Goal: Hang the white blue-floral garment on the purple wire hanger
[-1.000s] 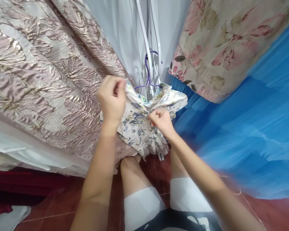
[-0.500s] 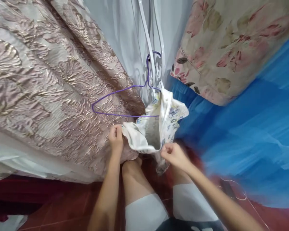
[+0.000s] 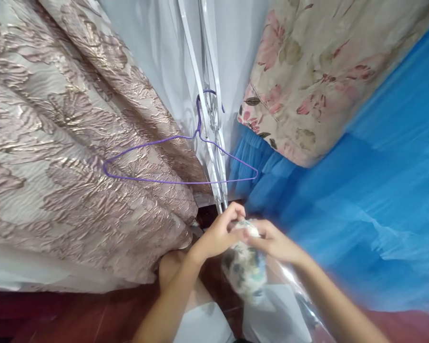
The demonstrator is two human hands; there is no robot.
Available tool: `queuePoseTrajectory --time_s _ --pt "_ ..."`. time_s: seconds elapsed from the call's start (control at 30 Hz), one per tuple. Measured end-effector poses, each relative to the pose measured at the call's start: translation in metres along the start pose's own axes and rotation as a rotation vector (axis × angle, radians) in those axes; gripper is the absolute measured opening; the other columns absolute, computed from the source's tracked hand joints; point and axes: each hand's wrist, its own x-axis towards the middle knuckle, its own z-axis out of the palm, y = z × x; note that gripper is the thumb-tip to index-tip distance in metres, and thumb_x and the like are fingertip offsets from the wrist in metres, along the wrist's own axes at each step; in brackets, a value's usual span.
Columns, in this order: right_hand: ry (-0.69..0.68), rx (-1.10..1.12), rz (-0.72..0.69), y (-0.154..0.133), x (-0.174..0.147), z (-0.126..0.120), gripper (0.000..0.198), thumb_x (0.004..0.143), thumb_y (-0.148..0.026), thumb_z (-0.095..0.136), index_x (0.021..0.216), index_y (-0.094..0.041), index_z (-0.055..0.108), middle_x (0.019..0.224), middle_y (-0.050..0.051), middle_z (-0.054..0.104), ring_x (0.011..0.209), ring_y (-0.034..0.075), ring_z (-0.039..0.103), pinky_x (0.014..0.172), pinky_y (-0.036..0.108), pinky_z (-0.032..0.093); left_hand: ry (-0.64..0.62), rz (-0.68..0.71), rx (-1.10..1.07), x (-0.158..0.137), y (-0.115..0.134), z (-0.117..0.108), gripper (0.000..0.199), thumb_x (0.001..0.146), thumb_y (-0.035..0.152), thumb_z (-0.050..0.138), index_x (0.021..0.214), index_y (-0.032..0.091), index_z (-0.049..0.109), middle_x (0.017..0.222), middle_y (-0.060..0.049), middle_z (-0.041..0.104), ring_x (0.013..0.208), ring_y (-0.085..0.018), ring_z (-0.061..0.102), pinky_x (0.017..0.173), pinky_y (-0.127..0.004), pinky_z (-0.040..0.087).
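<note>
A small white garment with a floral print [image 3: 248, 274] is bunched between my two hands and hangs down over my lap, blurred by motion. My left hand [image 3: 223, 231] is closed on its upper left part, thumb across the cloth. On the other side, my right hand [image 3: 273, 238] grips the top right of the same garment. Just beyond the hands, a bare purple wire hanger [image 3: 157, 181] hangs by its hook from a white metal rack [image 3: 209, 124]. The cloth and the hanger are apart.
Pinkish embossed fabric [image 3: 75, 143] with a metallic sheen drapes along the left. To the right hang a beige floral cloth [image 3: 307, 81] and blue tulle [image 3: 372, 205]. White fabric [image 3: 150, 43] is behind the rack, and red floor tiles [image 3: 103, 309] show below.
The floral garment has come off the purple hanger and down toward my lap. My hands, spread apart before, are now close together, bunching the cloth. The hanger appears lower and farther left.
</note>
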Motion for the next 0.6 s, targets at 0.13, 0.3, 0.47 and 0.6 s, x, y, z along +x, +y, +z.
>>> queuePoseTrajectory --time_s 0.13,0.3,0.47,0.6 --pt "0.160 -0.015 -0.116 -0.017 -0.010 -0.044 0.016 0.084 -0.032 0.075 0.079 -0.017 0.072 0.074 0.001 0.067 0.068 0.015 0.057 0.062 0.025 0.045 -0.197 -0.210 -0.003 -0.019 -0.031 0.012 0.044 0.079 0.036 0.081 0.117 0.019 0.067 0.114 -0.005 0.071 0.105 -0.024 0.065 0.095 -0.031 0.051" --pt "0.548 0.108 -0.229 -0.024 0.015 -0.114 0.011 0.060 -0.022 0.077 0.071 -0.021 0.073 0.065 -0.002 0.066 0.058 0.015 0.053 0.055 0.026 0.041 -0.009 -0.343 0.036 -0.049 -0.059 0.006 0.033 0.093 0.046 0.061 0.092 0.014 0.072 0.090 -0.005 0.072 0.086 -0.022 0.063 0.081 -0.030 0.052" --pt "0.524 0.136 -0.274 -0.025 0.096 -0.155 0.013 0.058 -0.027 0.068 0.070 -0.023 0.071 0.072 0.002 0.071 0.073 0.022 0.063 0.068 0.032 0.049 0.327 -0.220 0.224 -0.068 -0.030 -0.039 0.040 0.095 0.048 0.058 0.074 0.015 0.063 0.067 0.001 0.057 0.064 -0.014 0.052 0.059 -0.022 0.041" --pt "0.310 0.229 -0.172 -0.036 0.160 -0.139 0.017 0.059 -0.033 0.075 0.069 -0.022 0.067 0.067 0.002 0.069 0.066 0.021 0.062 0.064 0.032 0.050 0.538 -0.092 0.459 -0.075 0.002 -0.081 0.033 0.091 0.044 0.060 0.075 0.016 0.069 0.063 0.002 0.056 0.059 -0.013 0.050 0.056 -0.023 0.039"
